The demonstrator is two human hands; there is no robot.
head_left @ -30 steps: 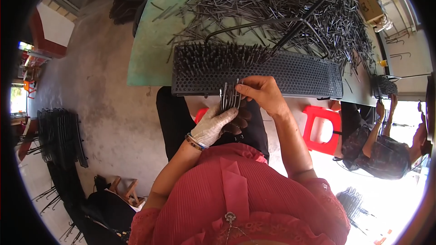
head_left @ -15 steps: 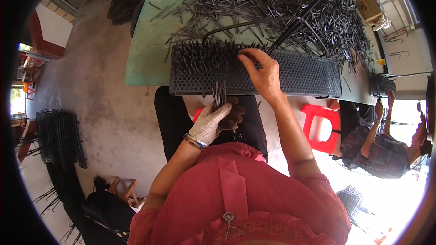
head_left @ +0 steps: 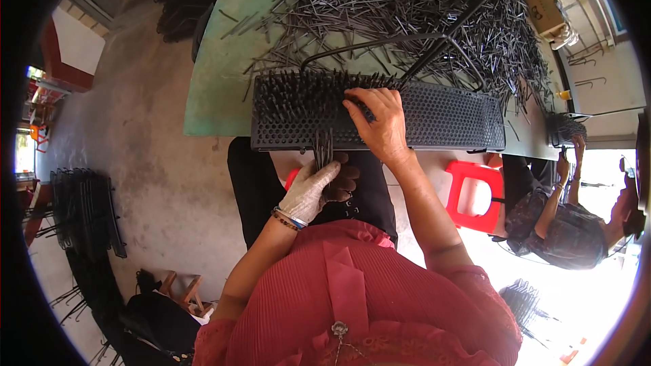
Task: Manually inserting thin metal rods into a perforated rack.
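Note:
My left hand (head_left: 310,186), in a pale work glove with dark fingers, grips a small bundle of thin black sticks (head_left: 324,148) that point up toward the board. A long black board (head_left: 447,118) full of round holes lies along the table's near edge. Upright black sticks (head_left: 291,98) fill the back of its left part; many holes on the right hold none. My bare right hand (head_left: 382,125) is over the board at the right edge of those upright sticks. Its thumb and forefinger are pinched together, and what lies between them is hidden.
A big heap of loose black sticks (head_left: 380,0) covers the green table (head_left: 217,88). A black metal frame (head_left: 426,54) stands behind the board. To the right are a red stool (head_left: 478,193) and a co-worker (head_left: 563,217) at a similar board. Black racks (head_left: 85,203) stand at far left.
My right hand has shifted slightly left and toward me along the edge of the upright sticks. My left hand still holds its bundle, almost in the same place.

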